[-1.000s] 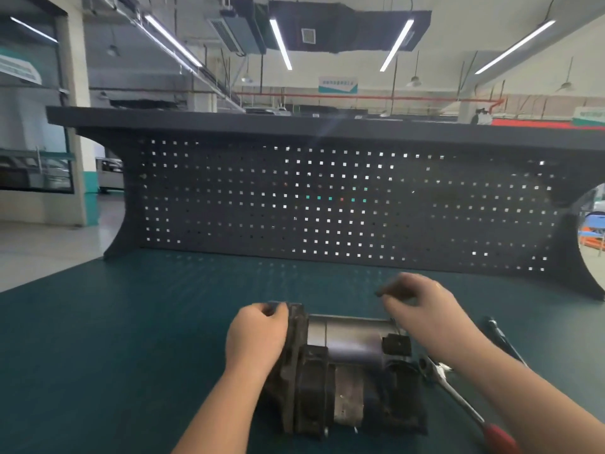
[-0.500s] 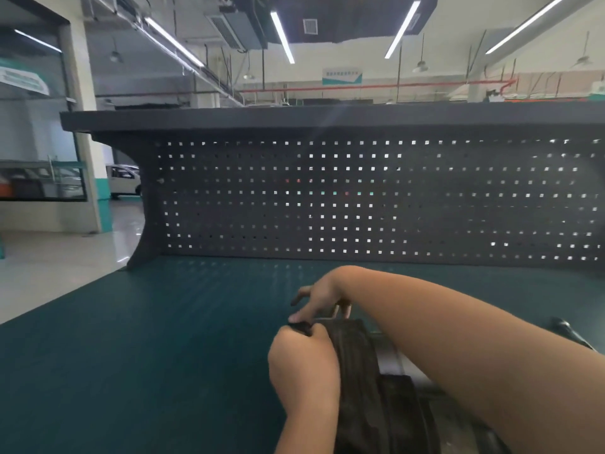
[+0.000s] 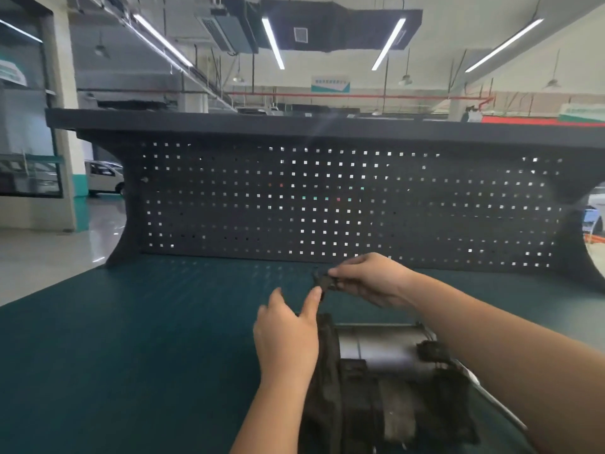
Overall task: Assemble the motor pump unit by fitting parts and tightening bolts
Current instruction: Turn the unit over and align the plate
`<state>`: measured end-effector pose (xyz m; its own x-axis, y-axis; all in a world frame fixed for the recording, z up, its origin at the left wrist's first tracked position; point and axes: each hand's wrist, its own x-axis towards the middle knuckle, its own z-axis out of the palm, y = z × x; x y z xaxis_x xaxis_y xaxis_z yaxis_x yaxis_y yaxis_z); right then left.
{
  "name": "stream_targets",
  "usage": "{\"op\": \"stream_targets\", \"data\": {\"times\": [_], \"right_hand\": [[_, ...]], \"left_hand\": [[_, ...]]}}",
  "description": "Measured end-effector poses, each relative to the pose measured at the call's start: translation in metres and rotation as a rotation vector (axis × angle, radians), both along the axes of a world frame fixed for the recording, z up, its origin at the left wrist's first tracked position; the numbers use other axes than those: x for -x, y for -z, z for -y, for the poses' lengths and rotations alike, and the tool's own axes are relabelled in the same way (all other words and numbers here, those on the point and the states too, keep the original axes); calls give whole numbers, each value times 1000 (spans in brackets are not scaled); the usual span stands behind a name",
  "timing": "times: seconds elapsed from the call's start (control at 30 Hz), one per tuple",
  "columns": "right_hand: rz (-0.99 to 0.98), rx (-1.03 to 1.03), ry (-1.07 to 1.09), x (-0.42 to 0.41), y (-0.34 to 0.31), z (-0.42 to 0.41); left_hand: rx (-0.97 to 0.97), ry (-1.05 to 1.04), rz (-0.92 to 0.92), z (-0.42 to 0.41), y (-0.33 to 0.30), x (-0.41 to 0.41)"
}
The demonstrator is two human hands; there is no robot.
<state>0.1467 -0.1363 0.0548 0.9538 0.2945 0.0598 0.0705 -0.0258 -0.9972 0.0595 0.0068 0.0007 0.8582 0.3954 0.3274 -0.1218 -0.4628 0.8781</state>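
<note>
Right hand: your right hand point(image 3: 373, 279) is raised above the far end of the unit, thumb and fingers pinching a small dark part point(image 3: 325, 280) by its right end.
Small dark part: it is blurred, so what kind of piece it is I cannot tell; it looks flat and dark, held clear of the unit.
Left hand: your left hand point(image 3: 286, 335) is relaxed and holds nothing; its index fingertip reaches up to the lower left edge of the small dark part, thumb spread to the left, palm against the left flank of the unit.
Motor pump unit: the motor pump unit point(image 3: 386, 385) lies on its side on the table, near the lower edge of the view, dark ribbed flange at the left, grey cylinder behind, darker blocks toward you.
Table: the table point(image 3: 131, 339) has a teal ribbed mat.
Metal tool: a metal tool shaft point(image 3: 501, 409) shows just right of the unit, mostly hidden under your right forearm.
Pegboard: a dark pegboard point(image 3: 327, 204) stands upright along the far edge of the table.
</note>
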Motion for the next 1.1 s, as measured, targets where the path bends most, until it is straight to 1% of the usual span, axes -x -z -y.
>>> {"op": "stream_targets", "data": {"times": [0.07, 0.13, 0.2, 0.3, 0.37, 0.5, 0.57, 0.63, 0.7, 0.77, 0.9, 1.03, 1.1], "right_hand": [[21, -101, 19, 29, -5, 24], [46, -159, 45, 62, -7, 47], [51, -218, 69, 93, -3, 66], [20, -357, 105, 130, 14, 90], [22, -365, 108, 145, 25, 102], [57, -214, 158, 148, 37, 112], [98, -146, 197, 144, 39, 114], [108, -120, 198, 141, 44, 116], [104, -95, 167, 140, 51, 114], [116, -23, 149, 141, 55, 112], [211, 246, 199, 145, 50, 114], [230, 343, 238, 142, 52, 117], [221, 356, 225, 140, 54, 117]], "left_hand": [[-69, 180, 58, 3, -3, 5], [-100, 371, 165, 12, -9, 13], [-141, 509, 267, 24, -12, 21], [-188, 638, 346, 45, -11, 32], [-252, 658, 356, 57, -4, 33], [-280, 675, 300, 65, 8, 31], [-214, 678, 269, 65, 10, 29], [-168, 700, 236, 64, 10, 30], [-227, 697, 218, 64, 9, 31], [-264, 669, 208, 65, 8, 33], [-233, 699, 202, 64, 6, 36], [-330, 697, 156, 63, 7, 35], [-341, 730, 147, 62, 7, 35]]}}
